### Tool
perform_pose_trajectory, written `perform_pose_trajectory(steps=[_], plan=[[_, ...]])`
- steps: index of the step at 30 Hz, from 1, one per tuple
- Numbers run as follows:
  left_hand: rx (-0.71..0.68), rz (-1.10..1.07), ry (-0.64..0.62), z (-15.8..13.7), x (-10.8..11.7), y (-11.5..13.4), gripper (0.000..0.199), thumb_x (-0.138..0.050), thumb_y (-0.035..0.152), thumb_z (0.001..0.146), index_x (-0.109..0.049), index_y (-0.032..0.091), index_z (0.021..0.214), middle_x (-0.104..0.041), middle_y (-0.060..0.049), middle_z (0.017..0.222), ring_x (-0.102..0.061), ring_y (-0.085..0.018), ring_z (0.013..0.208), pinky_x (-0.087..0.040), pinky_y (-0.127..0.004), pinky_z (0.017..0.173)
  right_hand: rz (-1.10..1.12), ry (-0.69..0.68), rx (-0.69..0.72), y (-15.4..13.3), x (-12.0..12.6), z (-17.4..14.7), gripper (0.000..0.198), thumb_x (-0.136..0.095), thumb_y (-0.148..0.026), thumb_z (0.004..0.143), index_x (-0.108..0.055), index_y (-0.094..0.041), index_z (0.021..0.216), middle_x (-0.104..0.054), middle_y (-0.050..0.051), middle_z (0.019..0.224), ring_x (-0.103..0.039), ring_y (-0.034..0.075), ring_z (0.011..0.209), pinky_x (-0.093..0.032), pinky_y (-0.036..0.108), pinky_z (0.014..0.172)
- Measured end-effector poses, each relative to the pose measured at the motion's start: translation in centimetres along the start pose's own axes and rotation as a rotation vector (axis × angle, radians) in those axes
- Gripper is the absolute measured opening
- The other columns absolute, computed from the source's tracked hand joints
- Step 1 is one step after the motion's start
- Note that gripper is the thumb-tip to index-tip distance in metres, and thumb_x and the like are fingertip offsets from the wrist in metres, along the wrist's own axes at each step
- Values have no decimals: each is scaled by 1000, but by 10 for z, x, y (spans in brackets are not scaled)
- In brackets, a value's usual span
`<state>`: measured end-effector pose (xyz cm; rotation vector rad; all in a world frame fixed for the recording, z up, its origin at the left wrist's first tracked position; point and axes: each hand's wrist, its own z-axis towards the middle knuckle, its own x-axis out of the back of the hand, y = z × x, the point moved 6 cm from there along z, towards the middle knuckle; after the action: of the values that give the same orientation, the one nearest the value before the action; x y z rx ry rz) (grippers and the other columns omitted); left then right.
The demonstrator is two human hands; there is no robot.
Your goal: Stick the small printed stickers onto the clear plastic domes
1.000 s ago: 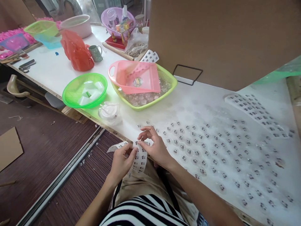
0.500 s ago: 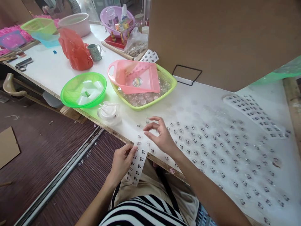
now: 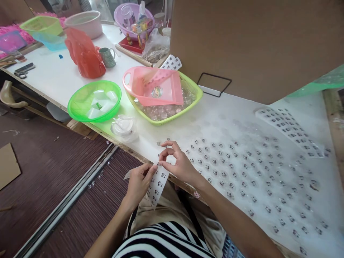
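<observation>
My left hand grips a sticker strip, a white strip printed with small black panda-like figures, between thumb and fingers over my lap. At the strip's upper edge, the thumb and a finger of my right hand close on a sticker; its other fingers are curled above. On the white table, many small clear round pieces with the same print lie spread to the right of my hands.
Ahead are a green basket of clear pieces with a pink scoop on top, and a bright green bowl holding white pieces. More sticker sheets lie right. A large cardboard box stands behind.
My right hand has come down and left to the strip's upper edge. The strip in my left hand has tilted, and its other end now shows left of that hand.
</observation>
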<state>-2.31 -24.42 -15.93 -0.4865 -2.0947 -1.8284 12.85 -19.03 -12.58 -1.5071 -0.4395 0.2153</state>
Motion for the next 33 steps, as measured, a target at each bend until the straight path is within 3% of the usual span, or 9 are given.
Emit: perform_pose_trajectory(steps=[5, 9, 12, 16, 19, 25, 33], plan=[[-6, 24, -40, 0, -2, 1, 37, -57, 46, 91, -53, 17, 69, -45, 3, 60, -41, -11, 56, -31, -21, 52, 105, 173, 61, 10, 13, 9, 40, -64, -22, 83, -39, -26, 113, -63, -3, 82, -61, 17, 81, -45, 36, 85], [-17, 41, -10, 0, 0, -4, 41, -53, 45, 94, -44, 19, 63, -36, 5, 59, -36, -11, 55, -28, -22, 51, 136, 438, 60, 38, 55, 35, 41, -64, -29, 81, -36, -26, 110, -62, -2, 83, -60, 16, 80, -46, 35, 81], [1, 33, -9, -1, 1, -10, 41, -53, 46, 94, -44, 19, 64, -36, 5, 60, -36, -11, 55, -27, -22, 51, 108, 545, -46, 69, 81, 61, 48, -66, -28, 73, -34, -25, 109, -62, -3, 79, -59, 15, 75, -46, 34, 76], [10, 28, -5, -1, 3, -14, 42, -53, 48, 93, -47, 19, 64, -39, 4, 60, -39, -11, 56, -28, -22, 52, 33, 537, -192, 99, 84, 86, 50, -64, -27, 68, -34, -24, 108, -61, -4, 74, -60, 16, 69, -47, 33, 70], [11, 48, 3, -1, 6, -14, 41, -53, 48, 93, -49, 18, 65, -43, 3, 60, -41, -12, 57, -29, -21, 52, -20, 555, -226, 105, 78, 92, 51, -64, -26, 66, -35, -24, 108, -62, -5, 72, -62, 17, 68, -48, 34, 70], [18, 45, -4, 0, 7, -18, 40, -53, 48, 93, -51, 18, 66, -44, 3, 62, -42, -12, 58, -30, -21, 52, -144, 555, -201, 100, 72, 97, 50, -62, -23, 66, -36, -23, 108, -62, -5, 68, -63, 19, 68, -47, 34, 71], [20, 37, -15, 1, 6, -17, 41, -53, 48, 93, -48, 18, 65, -40, 3, 61, -39, -12, 57, -29, -22, 52, -474, 469, -83, 95, 56, 105, 43, -55, -20, 74, -42, -22, 115, -59, -2, 70, -60, 21, 70, -45, 34, 70]])
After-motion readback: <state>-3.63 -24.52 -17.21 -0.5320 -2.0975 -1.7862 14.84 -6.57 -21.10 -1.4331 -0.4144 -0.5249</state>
